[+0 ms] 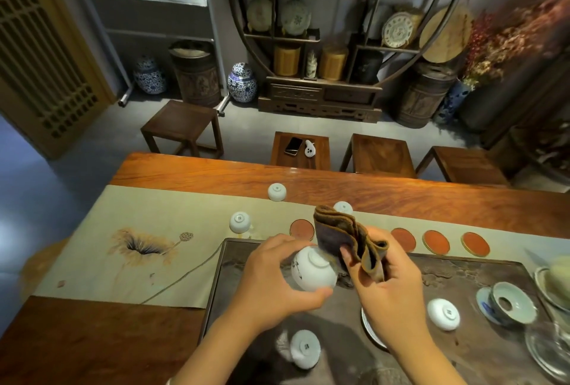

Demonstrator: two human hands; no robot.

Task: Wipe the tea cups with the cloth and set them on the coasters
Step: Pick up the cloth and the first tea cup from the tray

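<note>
My left hand (271,279) grips a white tea cup (313,270), turned with its foot toward me, above the dark tea tray (462,350). My right hand (388,279) holds a folded brown cloth (345,236) right beside the cup. Several round red coasters lie in a row past the tray, such as one (435,241) and another (475,244); one (300,229) is partly hidden by the cloth. Upside-down white cups stand on the runner (276,192), (240,221), (343,207) and on the tray (443,313), (304,348).
A gaiwan bowl on a saucer (512,304) and glassware (552,350) stand at the tray's right. A painted beige runner (138,249) covers the wooden table (401,193). Stools stand beyond it; one (300,150) carries a phone.
</note>
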